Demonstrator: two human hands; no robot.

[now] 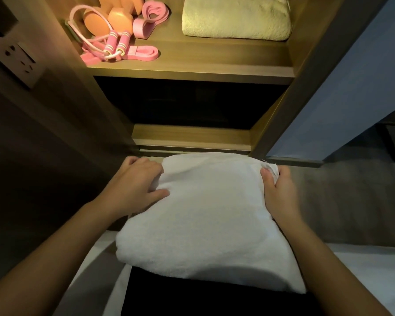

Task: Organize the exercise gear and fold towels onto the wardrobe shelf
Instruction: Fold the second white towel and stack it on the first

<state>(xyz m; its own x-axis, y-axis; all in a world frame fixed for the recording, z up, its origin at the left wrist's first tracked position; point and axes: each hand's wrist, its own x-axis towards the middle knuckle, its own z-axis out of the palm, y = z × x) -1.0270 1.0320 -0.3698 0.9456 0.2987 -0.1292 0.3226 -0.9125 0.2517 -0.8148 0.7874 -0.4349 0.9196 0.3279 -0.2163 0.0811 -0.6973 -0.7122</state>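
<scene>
We see a folded white towel (205,215) held in front of the wardrobe, below the lit shelf (192,65). The left hand (137,179) grips its left edge, thumb on top, and the right hand (281,190) grips its far right corner. On the shelf lie another folded towel (235,19), a pink skipping rope (114,44), orange dumbbells (114,19) and pink bands (151,17).

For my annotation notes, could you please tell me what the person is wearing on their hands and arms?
Nothing shows on either. The left hand and right hand are bare, with no gloves or rings visible. The left forearm and right forearm are uncovered to the frame edge: no sleeve, watch or bracelet. The nails look short and unpainted.
</scene>
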